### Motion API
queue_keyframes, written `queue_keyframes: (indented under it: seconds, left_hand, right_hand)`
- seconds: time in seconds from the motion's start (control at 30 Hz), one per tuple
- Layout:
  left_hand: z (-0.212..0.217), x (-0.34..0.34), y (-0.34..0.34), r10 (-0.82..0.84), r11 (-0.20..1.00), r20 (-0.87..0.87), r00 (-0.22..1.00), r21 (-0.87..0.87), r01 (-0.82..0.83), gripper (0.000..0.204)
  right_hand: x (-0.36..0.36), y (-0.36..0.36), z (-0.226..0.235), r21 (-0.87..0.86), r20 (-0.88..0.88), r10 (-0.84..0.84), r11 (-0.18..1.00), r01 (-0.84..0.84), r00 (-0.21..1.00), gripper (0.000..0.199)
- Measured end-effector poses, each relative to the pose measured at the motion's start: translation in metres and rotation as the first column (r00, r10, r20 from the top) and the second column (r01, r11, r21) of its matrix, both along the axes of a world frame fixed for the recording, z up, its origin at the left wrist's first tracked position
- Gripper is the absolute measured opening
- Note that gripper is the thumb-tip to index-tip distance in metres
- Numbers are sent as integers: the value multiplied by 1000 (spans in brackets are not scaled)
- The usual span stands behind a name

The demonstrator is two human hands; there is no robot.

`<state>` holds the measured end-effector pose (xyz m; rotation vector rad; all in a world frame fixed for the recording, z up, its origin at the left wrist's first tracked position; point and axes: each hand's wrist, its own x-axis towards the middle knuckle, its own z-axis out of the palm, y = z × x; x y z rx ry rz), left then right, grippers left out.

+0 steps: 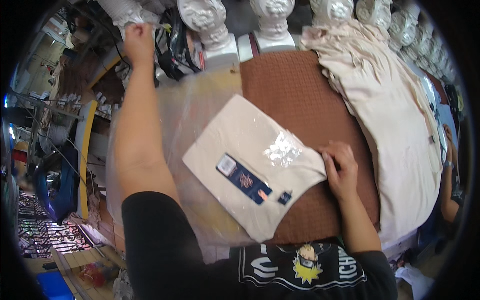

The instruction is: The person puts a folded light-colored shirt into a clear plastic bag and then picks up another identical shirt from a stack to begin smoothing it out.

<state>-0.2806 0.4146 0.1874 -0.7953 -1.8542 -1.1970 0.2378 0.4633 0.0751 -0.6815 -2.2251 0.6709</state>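
A folded cream garment (207,152) in clear plastic lies tilted on a brown textured cloth (285,75). It carries a dark blue label (243,178) and a small dark tag near one edge. My right hand (341,167) pinches the garment's right corner between thumb and curled fingers. Stretched far forward to the upper left, my left hand (139,42) is closed beside a white ribbed bundle (122,11). Whatever is in its fingers is too small or hidden to make out. Clear plastic sheeting (175,120) spreads under my left arm and the garment.
White ornate balusters (202,20) line the far edge. A heap of cream garments (395,125) drapes along the right. Black bagged items (175,50) sit near my left hand. A yellow-edged board (86,160) stands at left; another person's arm (450,175) shows at far right.
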Motion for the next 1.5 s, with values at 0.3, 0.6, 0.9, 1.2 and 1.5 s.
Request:
queue_keyframes:
  seconds: [0.3,0.6,0.9,1.2,1.5]
  left_hand:
    - [72,236,-56,-734,677,304,608,397,619,24]
    - [-62,479,-116,-824,544,115,556,-116,831,19]
    - [-94,485,-150,-887,360,230,400,-199,912,21]
    - [-84,400,-116,-467,584,117,876,-703,405,20]
    - [-98,374,-120,-202,610,133,970,-758,231,23]
  right_hand:
    - [-5,-69,85,-701,-473,345,411,-583,811,44]
    - [39,-98,85,-788,-578,-231,-92,-609,783,57]
    - [61,-66,47,-772,-623,-255,51,-633,739,30]
    - [4,-35,44,-395,27,169,907,-145,985,19]
    - [-34,-59,24,-193,302,98,980,-39,948,18]
